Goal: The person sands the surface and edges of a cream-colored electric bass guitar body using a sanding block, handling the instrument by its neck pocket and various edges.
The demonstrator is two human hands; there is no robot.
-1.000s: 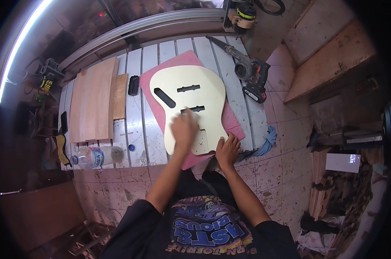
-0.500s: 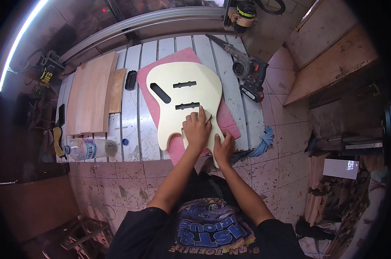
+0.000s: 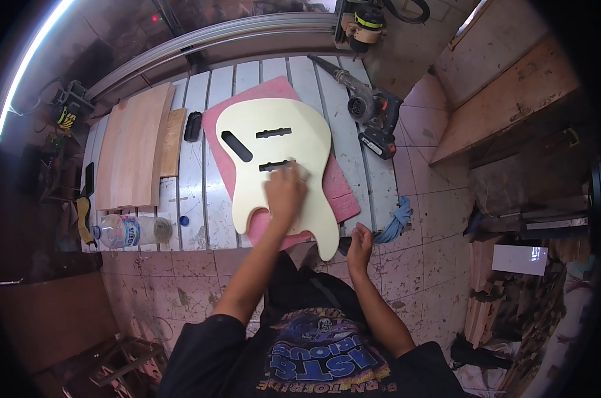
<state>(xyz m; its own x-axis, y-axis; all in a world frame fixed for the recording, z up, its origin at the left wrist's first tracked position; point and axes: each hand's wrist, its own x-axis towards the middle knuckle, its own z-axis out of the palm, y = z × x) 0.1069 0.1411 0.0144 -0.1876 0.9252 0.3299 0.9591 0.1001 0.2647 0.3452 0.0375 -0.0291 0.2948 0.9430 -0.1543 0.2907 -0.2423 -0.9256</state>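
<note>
A cream electric guitar body (image 3: 307,129) lies flat, its dark slots and oblong cavity facing up. My left hand (image 3: 286,196) is on it just below the lower slot, smeared by motion. Its fingers press down on what looks like a small pale piece of sandpaper (image 3: 304,174), mostly hidden. Off the body's lower right end, by the bench edge, my right hand (image 3: 359,247) hovers with loosely bent fingers and holds nothing. Under the body is a pink foam sheet (image 3: 343,192).
The slatted bench (image 3: 211,192) carries wooden boards (image 3: 131,149), a black case-like block (image 3: 193,126), a plastic bottle (image 3: 131,231) and a blue cap (image 3: 184,220). A cordless blower (image 3: 373,109) lies at the right. A blue cloth (image 3: 397,219) hangs at the corner.
My right hand has let go of the guitar body's lower end and moved right and down, off it. My left hand still rubs near the lower slot. The whole view has shifted slightly.
</note>
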